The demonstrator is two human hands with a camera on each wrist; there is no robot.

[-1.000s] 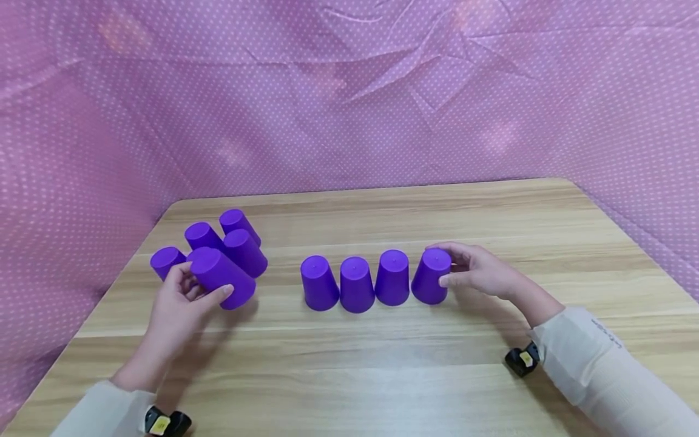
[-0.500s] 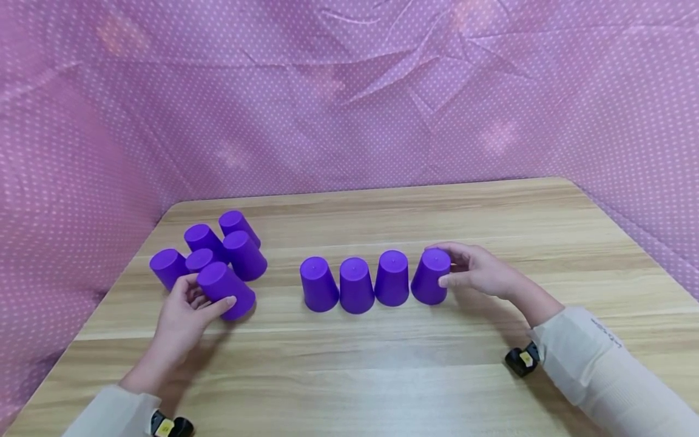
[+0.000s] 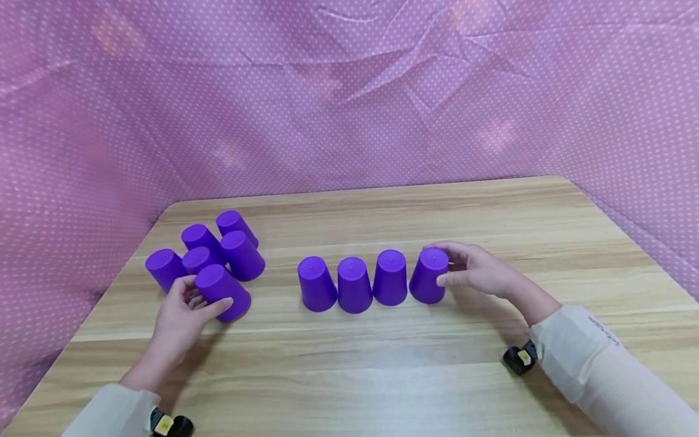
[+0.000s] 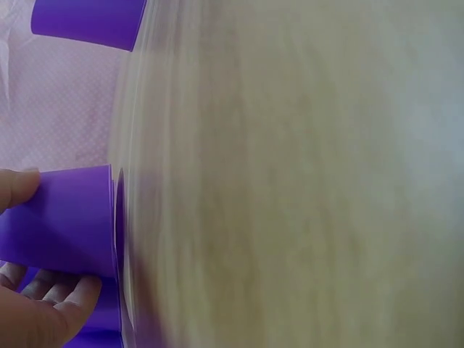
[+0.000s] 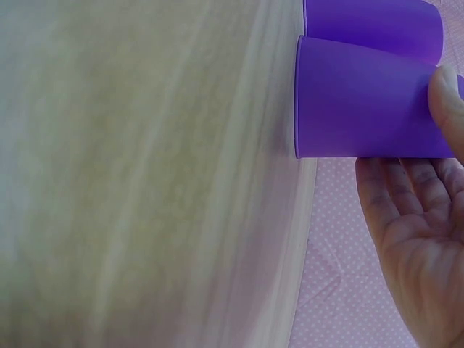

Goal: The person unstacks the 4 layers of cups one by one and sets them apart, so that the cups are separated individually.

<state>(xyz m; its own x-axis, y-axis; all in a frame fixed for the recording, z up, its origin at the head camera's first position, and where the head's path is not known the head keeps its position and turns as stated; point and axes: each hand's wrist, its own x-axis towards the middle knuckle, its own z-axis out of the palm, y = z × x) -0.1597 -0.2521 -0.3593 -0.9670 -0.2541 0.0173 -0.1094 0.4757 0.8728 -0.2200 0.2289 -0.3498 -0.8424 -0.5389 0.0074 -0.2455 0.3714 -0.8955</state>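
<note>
My left hand grips an upside-down purple cup at the front of the left group, thumb on the near side and fingers behind. In the left wrist view that cup has its rim right at the tabletop. Behind it stand several more upturned purple cups, one of them to its upper right. Toward the right, my right hand holds the end cup of a row, thumb in front and fingers around the far side. The right wrist view shows this cup mouth down on the table.
The row's other upturned cups, a left one, a middle one and one beside the right hand's cup, stand close together on the wooden table. Pink dotted cloth hangs behind the table and along both sides.
My left hand has lowered its cup toward the table, drawing it slightly nearer; a cup behind it shows more now. My right hand has stayed on the row's end cup.
</note>
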